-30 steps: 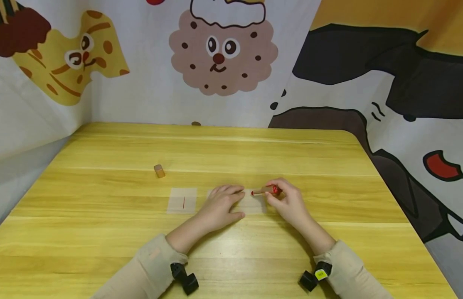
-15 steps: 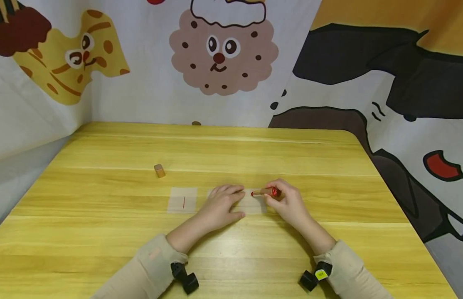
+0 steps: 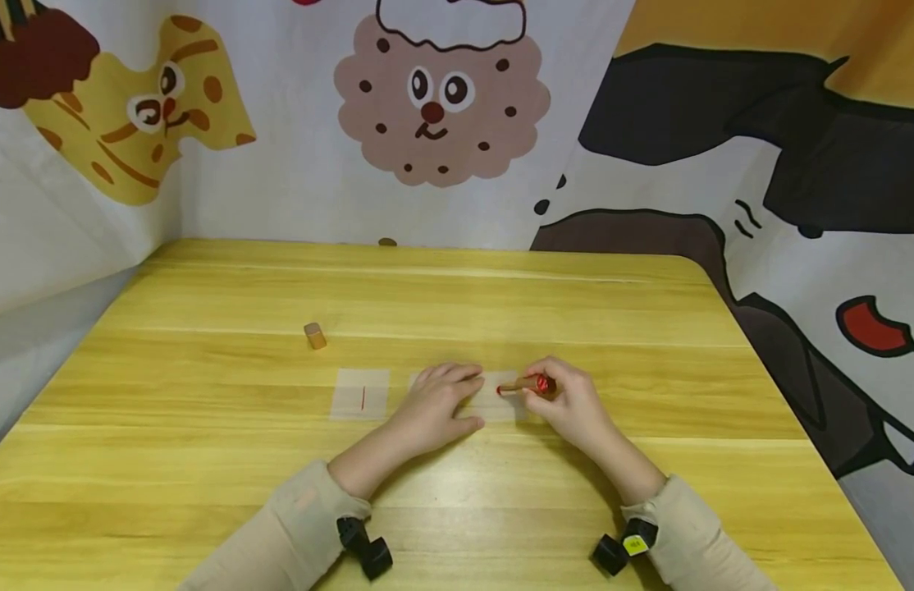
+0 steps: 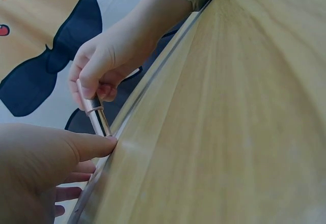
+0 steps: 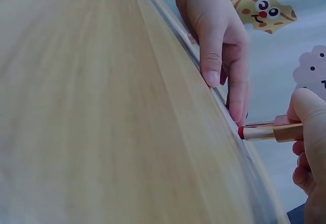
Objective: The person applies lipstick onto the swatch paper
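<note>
A lipstick (image 3: 527, 385) with a golden tube and a red tip is pinched by my right hand (image 3: 571, 406). Its tip points left and meets a pale, see-through square sheet (image 3: 510, 408) on the table, as far as I can tell. In the right wrist view the lipstick (image 5: 272, 132) shows its red end down at the table surface. My left hand (image 3: 436, 408) rests on the left part of that sheet, fingers extended, hiding much of it. To the left lies a second pale square (image 3: 346, 396) bearing a short red line.
A golden-brown cap (image 3: 315, 336) stands on the wooden table (image 3: 457, 304) behind the left square. Printed cloth (image 3: 272, 189) hangs along the far and side edges of the table. Black wrist devices (image 3: 364, 548) sit at both sleeves.
The lipstick's red tip has slid a little towards me over the sheet, with my right hand still pinching the tube. My left hand has stayed in place.
</note>
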A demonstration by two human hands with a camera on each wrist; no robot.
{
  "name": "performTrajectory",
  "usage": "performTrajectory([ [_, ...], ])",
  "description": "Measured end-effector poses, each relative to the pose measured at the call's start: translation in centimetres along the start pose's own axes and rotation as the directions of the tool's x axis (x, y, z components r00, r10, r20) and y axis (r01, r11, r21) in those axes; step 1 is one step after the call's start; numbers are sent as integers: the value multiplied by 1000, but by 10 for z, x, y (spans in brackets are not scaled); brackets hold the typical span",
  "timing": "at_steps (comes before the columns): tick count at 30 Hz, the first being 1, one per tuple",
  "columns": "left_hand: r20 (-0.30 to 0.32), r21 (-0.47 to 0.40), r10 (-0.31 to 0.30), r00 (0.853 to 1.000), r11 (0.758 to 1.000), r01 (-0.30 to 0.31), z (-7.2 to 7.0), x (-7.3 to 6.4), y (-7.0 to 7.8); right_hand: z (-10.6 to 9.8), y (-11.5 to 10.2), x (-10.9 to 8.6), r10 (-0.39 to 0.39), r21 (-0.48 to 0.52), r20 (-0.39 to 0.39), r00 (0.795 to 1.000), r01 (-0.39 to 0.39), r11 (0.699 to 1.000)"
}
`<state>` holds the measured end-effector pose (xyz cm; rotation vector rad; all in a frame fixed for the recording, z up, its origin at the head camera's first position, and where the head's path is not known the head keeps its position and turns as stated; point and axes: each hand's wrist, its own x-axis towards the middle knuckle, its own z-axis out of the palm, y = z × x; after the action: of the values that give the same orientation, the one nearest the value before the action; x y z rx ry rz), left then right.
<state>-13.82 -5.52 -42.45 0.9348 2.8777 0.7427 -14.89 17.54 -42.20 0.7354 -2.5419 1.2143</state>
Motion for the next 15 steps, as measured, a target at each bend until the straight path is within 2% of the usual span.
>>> performTrajectory([
  [4, -1, 4, -1, 1000, 1000, 1, 1, 0, 0, -1, -3, -1, 20, 26, 18, 1000, -20, 999],
  [11, -8, 5, 2, 1000, 1000, -2, 0, 0, -1, -12, -44, 2, 64, 37, 44, 997, -65, 997],
  [15, -4, 3, 0, 1000, 1000, 0, 0, 0, 0, -12, -44, 1, 67, 40, 51, 996, -69, 997],
])
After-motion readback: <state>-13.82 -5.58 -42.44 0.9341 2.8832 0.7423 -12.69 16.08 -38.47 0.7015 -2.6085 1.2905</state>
